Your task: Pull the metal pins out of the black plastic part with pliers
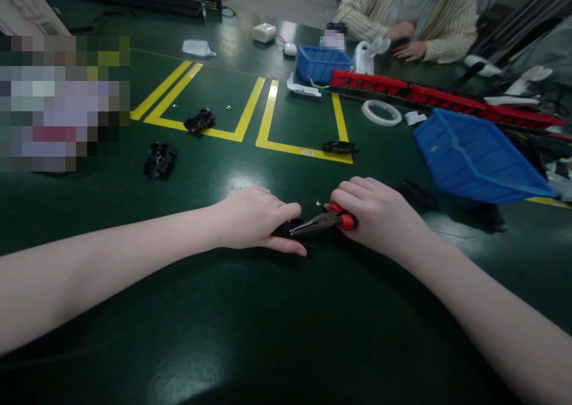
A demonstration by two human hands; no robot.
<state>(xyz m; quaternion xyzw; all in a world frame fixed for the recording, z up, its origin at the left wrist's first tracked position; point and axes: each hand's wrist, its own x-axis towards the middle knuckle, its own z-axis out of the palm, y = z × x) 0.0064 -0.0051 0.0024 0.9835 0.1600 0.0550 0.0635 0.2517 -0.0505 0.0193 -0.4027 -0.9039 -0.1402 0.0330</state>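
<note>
My left hand (261, 219) is closed round a small black part (286, 229), most of it hidden by the fingers. In my right hand (369, 211) are pliers (318, 222) with red handles, the fingers wrapped round the grips. The metal jaws point left and reach the black part beside my left thumb. A tiny white bit (318, 203) lies on the green table (250, 333) just beyond the pliers.
Black parts (159, 159) lie ahead, some near yellow tape outlines (243, 119). To the right are a large blue bin (482, 155), a tape roll (381, 112) and a long red strip (447, 100). A person (409, 21) sits across the table.
</note>
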